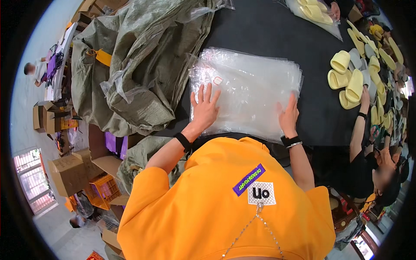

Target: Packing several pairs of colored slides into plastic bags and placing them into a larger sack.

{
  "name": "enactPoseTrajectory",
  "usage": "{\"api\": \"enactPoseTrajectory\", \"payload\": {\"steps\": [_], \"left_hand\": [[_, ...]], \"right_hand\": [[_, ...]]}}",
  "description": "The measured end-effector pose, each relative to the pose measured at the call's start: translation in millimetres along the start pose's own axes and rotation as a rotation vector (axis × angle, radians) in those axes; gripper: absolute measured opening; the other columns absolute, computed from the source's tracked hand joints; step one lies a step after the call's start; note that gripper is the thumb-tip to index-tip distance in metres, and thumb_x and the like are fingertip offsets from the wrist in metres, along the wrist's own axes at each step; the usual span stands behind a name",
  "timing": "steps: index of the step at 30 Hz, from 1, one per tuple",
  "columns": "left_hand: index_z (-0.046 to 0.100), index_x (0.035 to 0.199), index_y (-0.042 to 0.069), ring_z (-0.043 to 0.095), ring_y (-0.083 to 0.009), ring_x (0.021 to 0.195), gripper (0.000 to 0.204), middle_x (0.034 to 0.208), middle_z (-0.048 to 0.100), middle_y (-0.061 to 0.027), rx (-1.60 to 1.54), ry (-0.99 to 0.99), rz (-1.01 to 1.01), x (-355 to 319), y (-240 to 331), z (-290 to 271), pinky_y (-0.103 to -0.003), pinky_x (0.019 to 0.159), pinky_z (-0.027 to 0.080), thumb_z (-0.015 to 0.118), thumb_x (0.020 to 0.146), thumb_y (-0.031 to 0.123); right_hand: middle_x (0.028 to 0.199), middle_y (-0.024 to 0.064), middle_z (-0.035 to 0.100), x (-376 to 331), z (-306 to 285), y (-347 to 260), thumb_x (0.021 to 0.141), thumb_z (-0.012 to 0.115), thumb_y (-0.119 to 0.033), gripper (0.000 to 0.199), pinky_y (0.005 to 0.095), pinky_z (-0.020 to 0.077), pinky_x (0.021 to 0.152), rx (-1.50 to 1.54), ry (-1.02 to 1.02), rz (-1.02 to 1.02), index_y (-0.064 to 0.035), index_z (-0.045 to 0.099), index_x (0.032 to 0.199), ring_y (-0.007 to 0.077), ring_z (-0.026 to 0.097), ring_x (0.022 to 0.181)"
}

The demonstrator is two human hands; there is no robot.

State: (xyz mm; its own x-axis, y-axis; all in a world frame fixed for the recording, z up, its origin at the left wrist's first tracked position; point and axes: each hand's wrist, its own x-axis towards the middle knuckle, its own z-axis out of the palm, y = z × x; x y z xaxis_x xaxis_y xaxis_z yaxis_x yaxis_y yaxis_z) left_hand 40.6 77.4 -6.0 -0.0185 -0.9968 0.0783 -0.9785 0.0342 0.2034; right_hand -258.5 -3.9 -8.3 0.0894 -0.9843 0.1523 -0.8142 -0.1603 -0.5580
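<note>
A stack of clear plastic bags [251, 91] lies on the dark tabletop [255, 26] in front of me. My left hand [206, 108] rests on the near left part of the stack, its fingers spread and pointing away from me. At the stack's right edge, my right hand [288, 115] touches the bags with its fingers stretched out. Neither hand grips anything. A small red-outlined mark shows on the bags just beyond my left fingertips.
A large grey-green woven sack [143, 65] with an orange tag [103, 57] covers the table's left side. Yellow slippers [353, 89] lie on the right, where a co-worker's hand [365, 96] reaches in. Bagged yellow slippers [315, 13] are at the far right. Cardboard boxes [69, 173] stand left.
</note>
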Motion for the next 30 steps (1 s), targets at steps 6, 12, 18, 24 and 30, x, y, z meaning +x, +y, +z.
{"api": "enactPoseTrajectory", "payload": {"steps": [6,12,18,24,30], "left_hand": [[0.034,0.135,0.027,0.023,-0.0355,0.130,0.068,0.141,0.027,-0.0142,0.030,-0.122,0.147,6.4,0.1,8.5,-0.059,0.099,0.016,0.053,0.073,0.004],[0.012,0.142,0.017,0.052,-0.0307,0.106,0.081,0.115,0.053,-0.0149,-0.104,-0.368,0.091,36.6,4.2,-7.4,-0.060,0.090,0.029,0.057,0.075,0.012],[0.004,0.143,0.015,0.062,-0.0372,0.071,0.094,0.086,0.062,-0.0210,-0.259,-0.317,-0.057,106.5,20.8,-11.5,-0.047,0.064,0.047,0.065,0.075,0.038],[-0.002,0.142,0.015,0.061,-0.0383,0.072,0.097,0.080,0.062,-0.0222,-0.247,-0.481,-0.054,137.4,16.1,13.0,-0.044,0.061,0.047,0.063,0.077,0.045],[0.003,0.142,0.013,0.062,-0.0360,0.072,0.096,0.077,0.063,-0.0207,-0.158,-0.481,0.008,144.0,13.0,25.9,-0.043,0.061,0.049,0.066,0.073,0.034]], "right_hand": [[0.077,0.0114,0.065,19.1,-6.2,20.6,0.080,0.055,-0.017,0.026,0.0430,0.0399,0.083,-0.208,-0.219,0.113,-0.0037,0.058,0.103,0.0280,0.061,0.086],[0.087,0.0180,0.064,38.2,10.5,61.5,0.079,0.056,-0.028,0.034,0.0422,0.0452,0.075,0.112,-0.261,0.459,-0.0077,0.052,0.105,0.0334,0.061,0.089],[0.096,0.0204,0.062,43.7,11.6,53.6,0.078,0.057,-0.032,0.038,0.0441,0.0446,0.077,-0.048,-0.322,0.472,-0.0119,0.048,0.109,0.0382,0.058,0.093],[0.100,0.0172,0.058,35.7,-5.0,31.8,0.075,0.061,-0.024,0.039,0.0458,0.0422,0.079,-0.092,-0.199,0.447,-0.0098,0.047,0.109,0.0373,0.053,0.099],[0.103,0.0097,0.051,27.6,-17.8,-1.2,0.072,0.062,-0.010,0.035,0.0438,0.0365,0.084,-0.133,0.152,-0.394,-0.0087,0.049,0.105,0.0298,0.047,0.100]]}}
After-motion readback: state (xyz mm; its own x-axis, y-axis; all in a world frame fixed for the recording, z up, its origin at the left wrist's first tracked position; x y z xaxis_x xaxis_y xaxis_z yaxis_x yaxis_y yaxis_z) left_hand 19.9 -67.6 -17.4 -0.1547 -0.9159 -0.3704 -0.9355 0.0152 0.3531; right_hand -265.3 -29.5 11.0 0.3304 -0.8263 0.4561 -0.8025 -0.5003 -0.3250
